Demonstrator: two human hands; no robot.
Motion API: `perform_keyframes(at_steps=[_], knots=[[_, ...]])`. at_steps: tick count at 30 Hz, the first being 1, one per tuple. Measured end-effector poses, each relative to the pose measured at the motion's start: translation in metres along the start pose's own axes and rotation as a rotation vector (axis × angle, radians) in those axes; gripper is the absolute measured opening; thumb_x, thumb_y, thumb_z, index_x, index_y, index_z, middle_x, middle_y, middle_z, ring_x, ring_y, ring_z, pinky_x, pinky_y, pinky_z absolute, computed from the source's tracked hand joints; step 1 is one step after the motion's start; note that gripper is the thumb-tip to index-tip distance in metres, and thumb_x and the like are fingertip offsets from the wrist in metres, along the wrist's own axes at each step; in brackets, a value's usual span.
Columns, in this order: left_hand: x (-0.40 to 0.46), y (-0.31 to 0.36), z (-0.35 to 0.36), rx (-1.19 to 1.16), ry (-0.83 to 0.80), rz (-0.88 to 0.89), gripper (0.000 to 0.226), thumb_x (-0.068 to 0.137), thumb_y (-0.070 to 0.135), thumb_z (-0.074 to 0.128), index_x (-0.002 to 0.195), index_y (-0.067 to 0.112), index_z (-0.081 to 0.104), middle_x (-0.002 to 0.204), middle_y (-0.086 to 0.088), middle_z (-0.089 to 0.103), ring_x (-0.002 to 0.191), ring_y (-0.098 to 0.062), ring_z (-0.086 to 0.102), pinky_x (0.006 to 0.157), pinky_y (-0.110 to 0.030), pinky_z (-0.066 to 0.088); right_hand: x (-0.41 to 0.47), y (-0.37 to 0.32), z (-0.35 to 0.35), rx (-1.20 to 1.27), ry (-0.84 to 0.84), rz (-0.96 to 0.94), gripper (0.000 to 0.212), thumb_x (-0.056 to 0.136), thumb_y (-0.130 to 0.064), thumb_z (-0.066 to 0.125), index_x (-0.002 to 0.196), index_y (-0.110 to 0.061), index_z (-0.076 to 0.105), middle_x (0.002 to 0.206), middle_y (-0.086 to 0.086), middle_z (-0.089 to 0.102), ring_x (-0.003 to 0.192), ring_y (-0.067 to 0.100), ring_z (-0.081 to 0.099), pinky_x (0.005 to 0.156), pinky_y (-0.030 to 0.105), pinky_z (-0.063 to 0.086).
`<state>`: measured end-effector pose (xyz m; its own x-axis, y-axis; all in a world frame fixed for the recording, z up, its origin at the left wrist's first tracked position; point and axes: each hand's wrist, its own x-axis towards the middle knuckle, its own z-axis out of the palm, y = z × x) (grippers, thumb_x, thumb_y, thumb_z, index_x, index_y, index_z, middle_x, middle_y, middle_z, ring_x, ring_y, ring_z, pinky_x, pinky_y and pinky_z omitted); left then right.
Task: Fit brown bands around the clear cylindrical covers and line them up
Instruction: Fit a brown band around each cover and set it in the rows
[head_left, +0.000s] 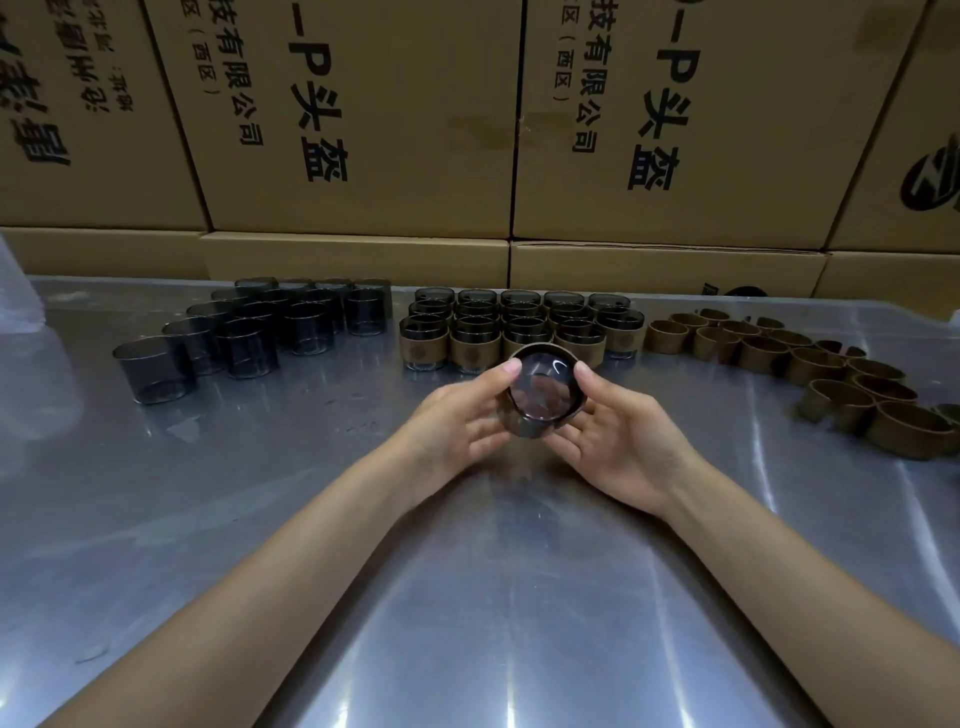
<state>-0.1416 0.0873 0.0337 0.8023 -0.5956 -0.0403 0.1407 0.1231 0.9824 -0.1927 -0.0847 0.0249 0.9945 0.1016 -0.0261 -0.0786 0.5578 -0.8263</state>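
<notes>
both hands, left hand (457, 421) and right hand (618, 441), hold a clear smoky cover (540, 397) ringed by a brown band (569, 364).

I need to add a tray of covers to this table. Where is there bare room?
Bare metal table lies around the forearms, nearer than both hands, and between the unbanded covers and banded covers. The back edge is crowded, with loose brown bands on the right.

On the table (208, 519), bare covers (249, 332) stand far left, banded covers (519, 322) centre, loose bands (810, 364) right (cartons (363, 130) behind).
</notes>
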Motion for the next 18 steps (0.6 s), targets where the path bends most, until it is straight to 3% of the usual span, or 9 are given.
perform_keyframes(at_steps=[4, 9, 11, 14, 18], knots=[[-0.007, -0.004, -0.005, -0.075, -0.192, -0.063, 0.045, 0.064, 0.044, 0.081, 0.101, 0.018, 0.075, 0.105, -0.005, 0.073, 0.099, -0.014, 0.069, 0.084, -0.024, 0.055, -0.004, -0.003, -0.007, -0.081, -0.146, 0.101, 0.077, 0.051, -0.042, 0.092, 0.118, -0.013, 0.069, 0.125, 0.012, 0.065, 0.112, 0.022, 0.064, 0.092, 0.031, 0.05], [-0.012, -0.006, -0.005, -0.228, -0.331, -0.069, 0.076, 0.045, 0.039, 0.094, 0.112, 0.01, 0.071, 0.121, -0.02, 0.065, 0.11, -0.028, 0.063, 0.097, -0.034, 0.052, -0.01, -0.004, -0.01, -0.149, -0.345, 0.139, 0.065, 0.051, -0.043, 0.093, 0.108, -0.017, 0.075, 0.112, 0.008, 0.071, 0.104, 0.02, 0.068, 0.089, 0.03, 0.053], [-0.012, -0.006, -0.006, -0.268, -0.371, -0.045, 0.07, 0.046, 0.036, 0.095, 0.107, 0.01, 0.074, 0.115, -0.017, 0.068, 0.105, -0.026, 0.066, 0.096, -0.034, 0.053, -0.01, -0.002, -0.009, -0.141, -0.38, 0.112, 0.062, 0.053, -0.042, 0.093, 0.106, -0.016, 0.076, 0.11, 0.007, 0.072, 0.104, 0.019, 0.068, 0.089, 0.03, 0.054], [-0.013, -0.006, -0.006, -0.293, -0.422, 0.007, 0.057, 0.05, 0.036, 0.094, 0.098, 0.011, 0.077, 0.104, -0.012, 0.073, 0.097, -0.022, 0.071, 0.089, -0.033, 0.056, -0.011, -0.002, -0.006, -0.14, -0.408, 0.07, 0.057, 0.052, -0.043, 0.093, 0.1, -0.017, 0.078, 0.102, 0.001, 0.075, 0.101, 0.015, 0.069, 0.091, 0.028, 0.054], [-0.015, -0.007, -0.003, -0.256, -0.48, 0.047, 0.045, 0.059, 0.038, 0.09, 0.097, 0.016, 0.078, 0.101, -0.003, 0.075, 0.095, -0.012, 0.071, 0.084, -0.024, 0.056, -0.012, -0.002, -0.006, -0.036, -0.259, 0.054, 0.091, 0.028, -0.034, 0.101, 0.107, -0.002, 0.069, 0.101, 0.016, 0.072, 0.092, 0.025, 0.072, 0.078, 0.033, 0.059]])
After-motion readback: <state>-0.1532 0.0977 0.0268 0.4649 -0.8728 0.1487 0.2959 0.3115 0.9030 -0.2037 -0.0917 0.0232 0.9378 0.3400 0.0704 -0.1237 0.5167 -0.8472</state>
